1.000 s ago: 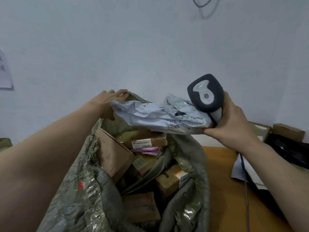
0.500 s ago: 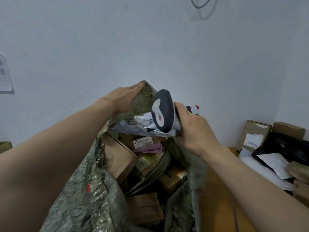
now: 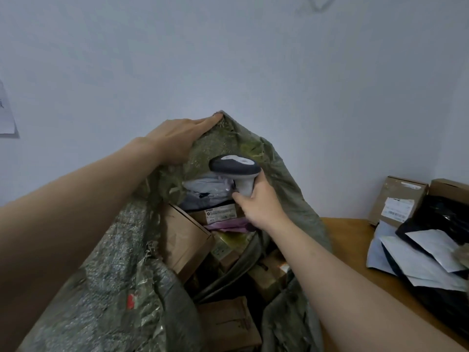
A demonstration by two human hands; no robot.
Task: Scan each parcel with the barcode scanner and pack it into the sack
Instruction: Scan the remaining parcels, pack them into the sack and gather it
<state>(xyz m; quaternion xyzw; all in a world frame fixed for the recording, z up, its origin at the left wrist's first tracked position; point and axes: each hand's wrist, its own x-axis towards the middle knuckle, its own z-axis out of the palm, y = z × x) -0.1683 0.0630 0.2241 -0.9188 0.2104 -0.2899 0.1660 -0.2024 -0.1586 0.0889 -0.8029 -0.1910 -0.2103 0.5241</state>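
head camera view, looking down into an open sack. a crumpled grey plastic parcel (image 3: 205, 185) lies in the mouth of the sack, at the top of the load, resting on the boxes beneath it. just to its right is the barcode scanner (image 3: 234, 167), dark grey head with a pale top, head pointing left above the parcel. the right hand (image 3: 261, 204) reaches in from the lower right with its fingers curled around the scanner's pale handle; whether those fingers also touch the parcel cannot be told.

the sack (image 3: 114, 275) is woven, dull green and shiny, and fills the lower middle of the frame. the left hand (image 3: 177, 141) holds its far rim up in a peak, fingers laid over the outside of the fabric, thumb hidden behind it.

inside the sack, below the grey parcel, sits a brown box with a white label (image 3: 219, 213), and under that a thin pink parcel (image 3: 228, 224). a larger plain cardboard box (image 3: 185, 240) stands tilted against the left side of the sack. another brown box (image 3: 228, 323) lies lower down, near the bottom edge of the frame.

to the right of the sack is a wooden table (image 3: 350, 250). on it, near the wall, a labelled cardboard carton (image 3: 398, 199) stands beside a second carton (image 3: 449, 186). in front of them lie black plastic bags (image 3: 441, 217) and pale flat mailers (image 3: 418, 260) in a loose heap.

a plain pale wall (image 3: 228, 59) fills the background, with a sheet of paper (image 3: 6, 115) fixed at the far left edge.
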